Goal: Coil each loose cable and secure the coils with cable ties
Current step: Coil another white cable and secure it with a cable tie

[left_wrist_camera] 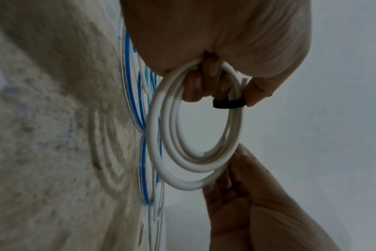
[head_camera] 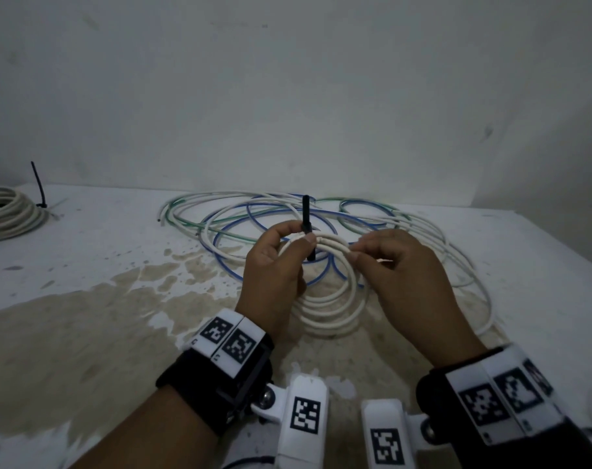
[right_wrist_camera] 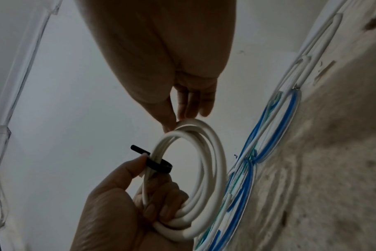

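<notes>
A white cable coil [head_camera: 328, 309] is held tilted just above the table between both hands. My left hand [head_camera: 298, 235] grips its upper left part, fingers [left_wrist_camera: 195, 88] curled through the ring, thumb pressing a black cable tie [head_camera: 306, 214] against the strands. The tie wraps around the bundle [left_wrist_camera: 227, 103] and its tail sticks up. My right hand [head_camera: 355, 252] pinches the coil's top right between thumb and fingertips [right_wrist_camera: 191, 105]. The right wrist view shows the coil [right_wrist_camera: 217, 152] with the tie [right_wrist_camera: 159, 165] looped round it.
Loose blue, green and white cables [head_camera: 254, 214] sprawl on the table behind and to the right of the hands. A white coil [head_camera: 10, 211] bound with a black tie [head_camera: 39, 187] lies at the far left. The tabletop [head_camera: 85, 316] is stained; a wall stands close behind.
</notes>
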`<state>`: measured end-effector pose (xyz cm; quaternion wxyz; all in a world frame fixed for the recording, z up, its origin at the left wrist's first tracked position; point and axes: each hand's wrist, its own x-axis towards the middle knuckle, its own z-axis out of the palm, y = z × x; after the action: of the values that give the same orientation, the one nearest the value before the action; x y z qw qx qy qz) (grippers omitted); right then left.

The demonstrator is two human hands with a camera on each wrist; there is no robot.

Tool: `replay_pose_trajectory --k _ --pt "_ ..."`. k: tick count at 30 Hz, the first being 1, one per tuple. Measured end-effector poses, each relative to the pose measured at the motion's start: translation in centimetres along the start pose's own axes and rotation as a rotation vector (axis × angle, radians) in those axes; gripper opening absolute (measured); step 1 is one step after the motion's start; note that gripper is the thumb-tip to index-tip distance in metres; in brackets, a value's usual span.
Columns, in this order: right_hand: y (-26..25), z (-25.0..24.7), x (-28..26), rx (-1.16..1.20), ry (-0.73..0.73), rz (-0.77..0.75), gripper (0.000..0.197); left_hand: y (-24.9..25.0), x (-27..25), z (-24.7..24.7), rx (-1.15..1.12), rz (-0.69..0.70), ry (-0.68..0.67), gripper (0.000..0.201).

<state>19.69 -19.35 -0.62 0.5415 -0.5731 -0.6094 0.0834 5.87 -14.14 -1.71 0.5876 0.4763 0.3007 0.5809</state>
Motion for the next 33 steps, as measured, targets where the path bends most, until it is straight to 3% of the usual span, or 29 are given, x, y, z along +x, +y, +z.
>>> replay_pose_trajectory --k 10,14,19,27,29,33 --pt "0.2 0.3 -0.2 0.105 -0.041 0.089 0.012 -0.1 -0.5 0.3 0.149 0.062 -0.062 0.013" --pt "-0.1 0.6 -0.2 0.170 0.022 0.094 0.013 -0.3 -0.6 0.3 0.245 0.150 -0.099 0.015" --pt "-0.2 0.4 -0.3 0.030 -0.025 -0.008 0.015 -0.5 -1.1 0.7 0.375 0.268 -0.196 0.014" --pt "-0.1 0.2 -0.3 -0.039 -0.020 -0.135 0.019 -0.7 -1.0 0.6 0.498 0.292 -0.216 0.034" --pt "-0.1 0.2 -0.3 -0.025 0.009 -0.160 0.018 -0.6 -1.0 0.5 0.487 0.274 -0.220 0.029" --pt "-1.0 -0.8 0.0 0.173 0.123 -0.055 0.017 -0.3 -1.1 0.5 0.478 0.236 -0.254 0.008"
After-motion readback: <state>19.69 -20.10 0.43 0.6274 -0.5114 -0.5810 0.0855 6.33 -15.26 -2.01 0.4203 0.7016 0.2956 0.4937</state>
